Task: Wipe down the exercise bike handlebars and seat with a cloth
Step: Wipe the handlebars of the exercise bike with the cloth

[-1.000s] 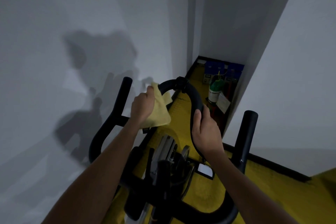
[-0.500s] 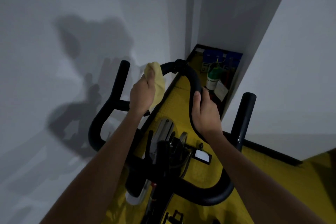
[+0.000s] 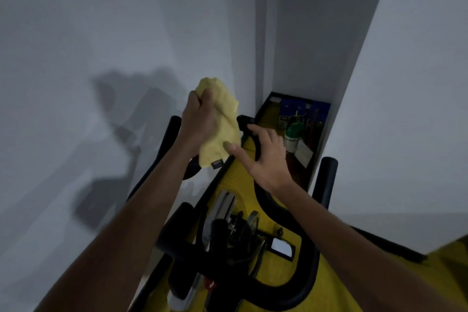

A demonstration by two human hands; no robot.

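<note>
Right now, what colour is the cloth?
Pale yellow; the cloth shows clearly in the head view, bunched in the left hand.

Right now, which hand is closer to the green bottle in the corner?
Right. The right hand is open just left of the green bottle, above the handlebar. The left hand is farther left, holding the cloth.

The scene is dim and soft, with slight blur throughout. Light from behind casts a broad grey shadow [image 3: 121, 114] onto the plain white left wall [image 3: 76, 33]. Wide-angle distortion tilts wall edges.
</note>
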